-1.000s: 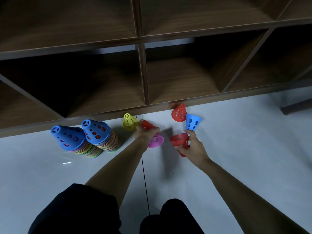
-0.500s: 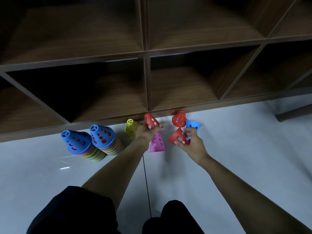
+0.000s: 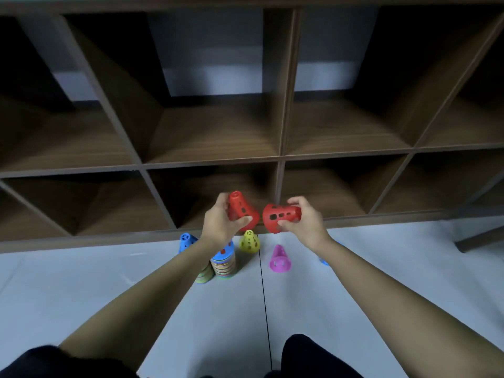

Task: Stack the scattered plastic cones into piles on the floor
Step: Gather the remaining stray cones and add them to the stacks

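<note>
Red plastic twice over: we note the left hand (image 3: pixel 218 225) gripping an upright red cone (image 3: pixel 241 210), the right hand (image 3: pixel 308 225) with fingers (image 3: pixel 296 201) curled round a sideways red cone (image 3: pixel 281 216).

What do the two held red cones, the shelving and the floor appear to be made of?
The upright red cone in the left hand and the sideways red cone in the right hand: likely moulded plastic, with a satin sheen and clean cut-out holes. Shelving: brown wood grain, matte, perhaps laminate. Floor: smooth, pale, slight sheen; tile or vinyl, unclear.
</note>
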